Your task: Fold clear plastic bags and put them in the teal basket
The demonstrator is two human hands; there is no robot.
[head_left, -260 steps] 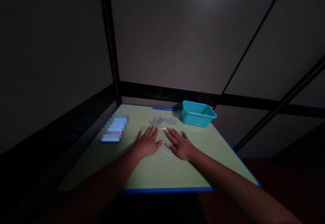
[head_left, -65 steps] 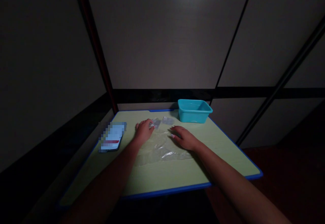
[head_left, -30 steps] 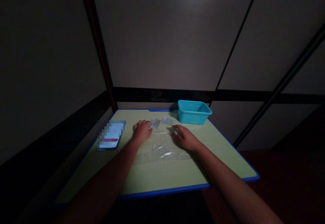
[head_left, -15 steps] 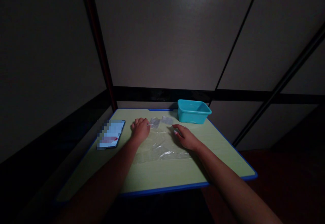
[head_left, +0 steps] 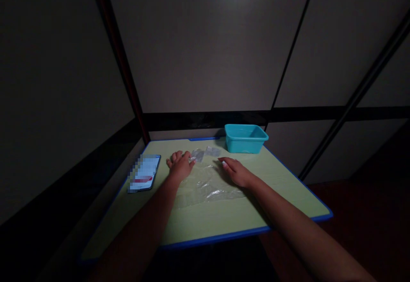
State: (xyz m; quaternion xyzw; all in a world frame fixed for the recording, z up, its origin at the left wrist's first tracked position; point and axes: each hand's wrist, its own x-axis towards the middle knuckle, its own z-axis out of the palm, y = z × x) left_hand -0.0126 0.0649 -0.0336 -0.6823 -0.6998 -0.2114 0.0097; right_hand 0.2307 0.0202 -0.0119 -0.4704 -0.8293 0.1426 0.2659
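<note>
A clear plastic bag (head_left: 208, 188) lies spread out on the table, with two greyish printed patches (head_left: 197, 155) near its far end. My left hand (head_left: 180, 166) rests at the bag's far left side, fingers spread and thumb apart, touching the plastic. Across from it, my right hand (head_left: 235, 172) is over the bag's right edge. Its fingers are stretched forward with the thumb close beside them, and nothing shows in its grasp. Whether the right fingertips press on the plastic, I cannot tell.
A turquoise plastic basket (head_left: 246, 144) stands at the back right corner of the pale green table (head_left: 218, 226), which has a blue rim. A phone (head_left: 144, 174) with a lit, blurred screen lies at the left edge. Wall panels (head_left: 205, 60) rise behind the table.
The fingers and thumb of my left hand have spread wider apart. My right hand has hardly moved over the bag. The camera view has tilted slightly.
</note>
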